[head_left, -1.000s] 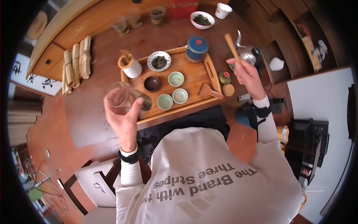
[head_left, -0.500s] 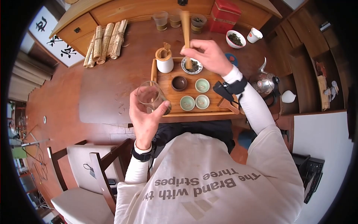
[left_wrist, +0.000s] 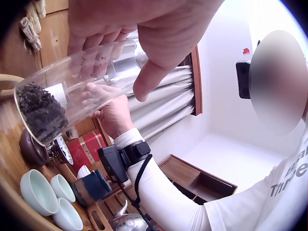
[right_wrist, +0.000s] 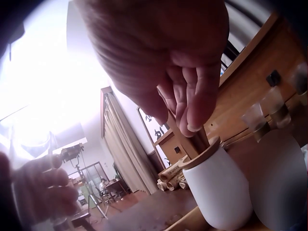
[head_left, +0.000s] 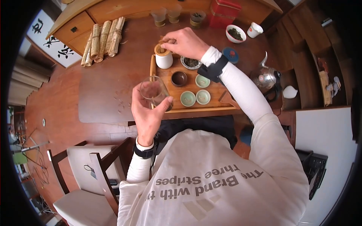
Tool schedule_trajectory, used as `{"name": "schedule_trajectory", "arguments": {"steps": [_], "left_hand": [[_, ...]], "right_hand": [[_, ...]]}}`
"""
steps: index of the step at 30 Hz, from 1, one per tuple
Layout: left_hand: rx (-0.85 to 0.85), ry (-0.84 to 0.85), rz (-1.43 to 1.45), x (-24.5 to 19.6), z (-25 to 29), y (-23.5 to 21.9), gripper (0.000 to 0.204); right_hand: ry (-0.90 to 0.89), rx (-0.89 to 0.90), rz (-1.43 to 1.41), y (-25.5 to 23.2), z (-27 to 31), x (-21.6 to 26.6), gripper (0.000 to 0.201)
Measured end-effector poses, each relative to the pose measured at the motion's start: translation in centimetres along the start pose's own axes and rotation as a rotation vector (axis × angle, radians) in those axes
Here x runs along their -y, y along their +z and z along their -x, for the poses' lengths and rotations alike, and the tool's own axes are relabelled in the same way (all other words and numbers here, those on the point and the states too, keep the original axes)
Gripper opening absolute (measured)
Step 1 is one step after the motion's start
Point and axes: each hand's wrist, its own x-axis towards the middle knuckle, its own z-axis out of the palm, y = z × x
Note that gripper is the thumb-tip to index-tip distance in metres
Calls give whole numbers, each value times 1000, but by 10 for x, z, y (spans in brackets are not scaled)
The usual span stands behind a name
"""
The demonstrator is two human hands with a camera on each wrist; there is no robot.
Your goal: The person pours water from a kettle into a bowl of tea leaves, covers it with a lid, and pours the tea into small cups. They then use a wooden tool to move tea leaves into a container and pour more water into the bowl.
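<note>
My left hand [head_left: 146, 119] grips a tilted clear glass [head_left: 151, 90] in front of the tray's left end. Dark tea leaves [left_wrist: 42, 113] lie at the glass's lower end in the left wrist view. At the white holder [head_left: 164, 61] with a wooden rim, my right hand [head_left: 188, 42] pinches a wooden tea tool [right_wrist: 177, 134] whose lower part is hidden inside. Another wooden piece stands in that holder. Partly under my right wrist is a patterned dish [head_left: 190, 67] of tea leaves. A dark brown cup [head_left: 179, 78] and three pale green cups [head_left: 187, 98] sit nearby.
The wooden tray [head_left: 173, 107] bears the cups and the holder. At its right are a blue-lidded canister [head_left: 230, 55] and a steel kettle [head_left: 263, 78]. Behind stand several glasses [head_left: 158, 17], a red box [head_left: 225, 14] and a white bowl [head_left: 236, 34]. Bamboo scrolls [head_left: 103, 39] lie at the left.
My right hand has swung left from beside the kettle, past the patterned dish, to the white holder, bringing the wooden tea tool down into it. My left hand keeps its grip on the glass.
</note>
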Motion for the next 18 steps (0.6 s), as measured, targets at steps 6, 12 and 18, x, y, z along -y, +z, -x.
{"name": "schedule_trajectory", "arguments": {"steps": [6,12,18], "left_hand": [[-6,42,-119,-5,-5,-2,64],[-14,90,-126,-2,-20,1,63],[114,94,-80,-10,-32,33,63]], "right_hand": [[136,-153,-3,-48,46,6,22],[592,-203,16,-137,203,19,20],[788,-136,261,-122,337,19,37]]}}
